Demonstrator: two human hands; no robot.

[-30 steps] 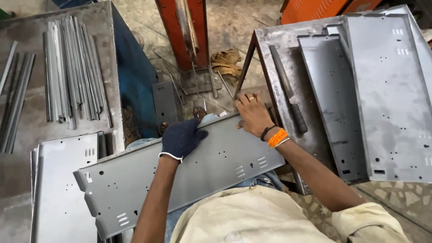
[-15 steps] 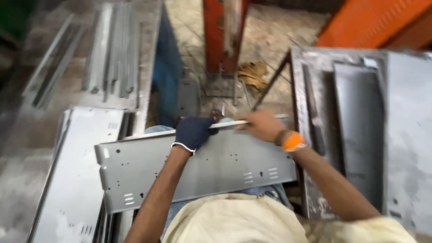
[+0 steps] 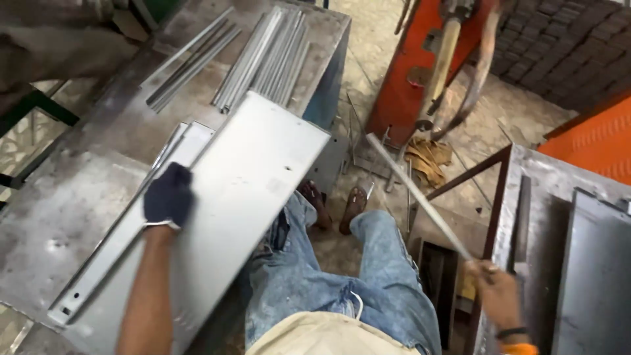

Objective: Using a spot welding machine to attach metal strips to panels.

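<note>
On left bench (image 3: 59, 217): gloved left hand (image 3: 168, 195) clasped over edge of grey sheet-metal panel (image 3: 236, 197), panel resting on stack, not squared. Right hand (image 3: 496, 292) fisted around thin metal strip (image 3: 420, 197), held aloft, not yet placed.

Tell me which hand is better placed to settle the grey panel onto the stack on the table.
Left, probably. The gloved left hand already rests on the grey sheet-metal panel over the table. The right hand is off to the side, gripping a thin metal strip.
</note>
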